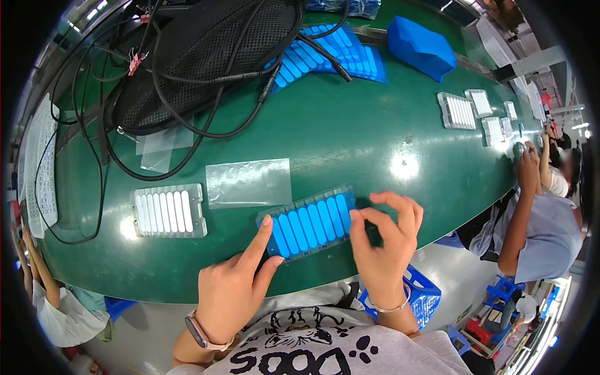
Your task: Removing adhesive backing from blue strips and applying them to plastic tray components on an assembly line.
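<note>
In front of me a clear plastic tray [304, 254] lies slightly tilted on the green table, covered by a blue sheet [312, 225] with a row of rounded light-blue strips. My left hand [234, 281] holds its left end, index finger on the upper corner and thumb at the lower corner. At the right edge, my right hand [390, 240] has thumb and bent fingers together against the sheet's corner; the exact pinch is partly hidden. To the left lies a similar clear tray [169, 211] with white strips. A flat clear plastic bag [249, 182] sits just behind the covered tray.
A black mesh bag [206, 62] with looping black cables [240, 129] takes up the back left. Blue strip sheets [325, 53] and a blue packet [422, 48] lie at the back. Several white-strip trays [457, 111] stand at right, near a co-worker's arm [528, 187].
</note>
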The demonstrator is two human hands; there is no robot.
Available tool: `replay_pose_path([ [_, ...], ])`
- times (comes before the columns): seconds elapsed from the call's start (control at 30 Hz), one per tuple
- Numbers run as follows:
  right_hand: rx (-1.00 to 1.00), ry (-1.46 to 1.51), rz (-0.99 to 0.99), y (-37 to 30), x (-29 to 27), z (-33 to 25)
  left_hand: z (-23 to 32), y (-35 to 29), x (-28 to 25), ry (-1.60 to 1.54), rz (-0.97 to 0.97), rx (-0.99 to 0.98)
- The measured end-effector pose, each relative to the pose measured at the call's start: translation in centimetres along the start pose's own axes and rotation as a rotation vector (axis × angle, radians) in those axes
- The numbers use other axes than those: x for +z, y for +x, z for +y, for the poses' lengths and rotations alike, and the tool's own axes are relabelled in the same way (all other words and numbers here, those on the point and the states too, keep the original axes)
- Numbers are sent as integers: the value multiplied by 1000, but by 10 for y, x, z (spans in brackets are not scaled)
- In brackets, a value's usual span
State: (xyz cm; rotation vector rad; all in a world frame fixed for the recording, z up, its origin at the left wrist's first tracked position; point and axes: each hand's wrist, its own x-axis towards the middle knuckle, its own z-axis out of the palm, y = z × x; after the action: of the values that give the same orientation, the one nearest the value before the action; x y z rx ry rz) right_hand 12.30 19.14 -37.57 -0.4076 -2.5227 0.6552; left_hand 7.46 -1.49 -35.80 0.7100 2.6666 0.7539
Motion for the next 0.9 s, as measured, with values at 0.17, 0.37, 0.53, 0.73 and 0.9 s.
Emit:
replay_pose_path([
  [0.17, -103, 92, -24, -3, -2, -17, -2, 1, -4, 35, -49, 34],
  [0.37, -217, 217, -95, -4, -17, -46, -2, 2, -10, -42, -89, -62],
  [0.53, -328, 267, -127, -7, -22, -53, -5, 1, -10, -92, -56, -45],
  [0.73, -229, 323, -128, -1, -22, -52, -6, 0, -6, -38, -35, -12],
  [0.9, -38, 165, -82, 8, -25, -14, -4, -2, -3, -17, -2, -14],
])
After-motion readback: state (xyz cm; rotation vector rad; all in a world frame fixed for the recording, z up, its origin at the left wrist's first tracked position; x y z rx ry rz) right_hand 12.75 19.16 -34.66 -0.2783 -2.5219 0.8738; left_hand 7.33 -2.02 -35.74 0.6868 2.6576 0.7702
